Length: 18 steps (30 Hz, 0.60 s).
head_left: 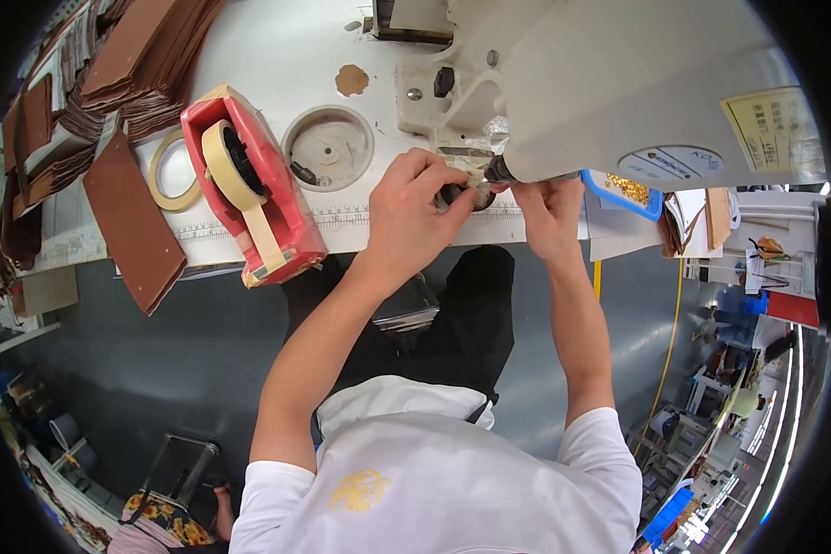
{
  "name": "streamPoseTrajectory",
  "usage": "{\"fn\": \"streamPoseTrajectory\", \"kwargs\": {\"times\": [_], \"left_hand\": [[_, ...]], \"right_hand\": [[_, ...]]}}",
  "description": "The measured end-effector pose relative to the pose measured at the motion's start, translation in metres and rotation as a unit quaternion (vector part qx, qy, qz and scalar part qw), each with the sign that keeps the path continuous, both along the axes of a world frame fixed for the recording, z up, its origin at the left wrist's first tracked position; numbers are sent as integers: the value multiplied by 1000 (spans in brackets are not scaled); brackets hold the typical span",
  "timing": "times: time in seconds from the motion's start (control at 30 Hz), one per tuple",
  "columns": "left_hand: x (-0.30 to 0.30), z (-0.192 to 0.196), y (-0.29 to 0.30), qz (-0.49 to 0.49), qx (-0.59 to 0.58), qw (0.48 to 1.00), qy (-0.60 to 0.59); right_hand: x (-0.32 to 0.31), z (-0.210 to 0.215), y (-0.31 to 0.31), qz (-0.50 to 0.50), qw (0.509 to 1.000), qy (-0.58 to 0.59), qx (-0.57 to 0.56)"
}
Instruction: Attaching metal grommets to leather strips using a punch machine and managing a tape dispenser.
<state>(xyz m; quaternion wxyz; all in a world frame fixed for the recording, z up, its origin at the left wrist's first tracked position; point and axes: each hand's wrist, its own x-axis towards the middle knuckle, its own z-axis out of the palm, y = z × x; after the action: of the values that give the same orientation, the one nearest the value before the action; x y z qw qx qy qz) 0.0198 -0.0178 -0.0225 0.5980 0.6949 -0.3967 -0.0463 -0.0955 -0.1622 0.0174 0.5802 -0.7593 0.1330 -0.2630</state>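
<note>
Working close under the overhanging head of the pale machine (609, 65), the person has both hands together at its front end, so the job looks to be in the middle of a fine step. The left grip (415, 210) is bent inward, thumb and fingertips drawn nearly together at a dark rounded part (460, 197); whether they pinch it or only touch it, I cannot tell. The right grip (549, 217) reaches up to the machine's head just beside, its fingertips partly hidden, so I cannot tell whether it holds anything.

The spot being worked on lies between the two hands, near the front edge of the desk (277, 55). Nothing there reads clearly as finished, and no brown panel shows between the fingers.

Much of the material appears to sit apart from the work. Brown panels (143, 65) are piled at the far left, with a loose brown panel (134, 222) beside the red tape dispenser (302, 222). To the right of the machine, small gold-coloured pieces (630, 189) lie in a blue tray (656, 207). How many panels are done and how many are left cannot be told, since the piles show no clear sorting.
</note>
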Motion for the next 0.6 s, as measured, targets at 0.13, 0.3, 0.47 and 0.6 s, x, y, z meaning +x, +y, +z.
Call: {"fn": "streamPoseTrajectory", "kwargs": {"times": [0.13, 0.3, 0.47, 0.6], "left_hand": [[0, -1, 1, 13, 3, 999, -43], [-3, -3, 0, 42, -17, 995, -85], [-4, -10, -2, 63, -39, 987, -145], [-4, -9, -2, 65, -41, 985, -154]], "right_hand": [[1, -2, -1, 7, 1000, -1, -25], [-1, -9, -10, 32, 999, -1, -27], [1, -10, -12, 20, 999, -14, -47], [1, -10, -9, 13, 1000, 4, 9]]}}
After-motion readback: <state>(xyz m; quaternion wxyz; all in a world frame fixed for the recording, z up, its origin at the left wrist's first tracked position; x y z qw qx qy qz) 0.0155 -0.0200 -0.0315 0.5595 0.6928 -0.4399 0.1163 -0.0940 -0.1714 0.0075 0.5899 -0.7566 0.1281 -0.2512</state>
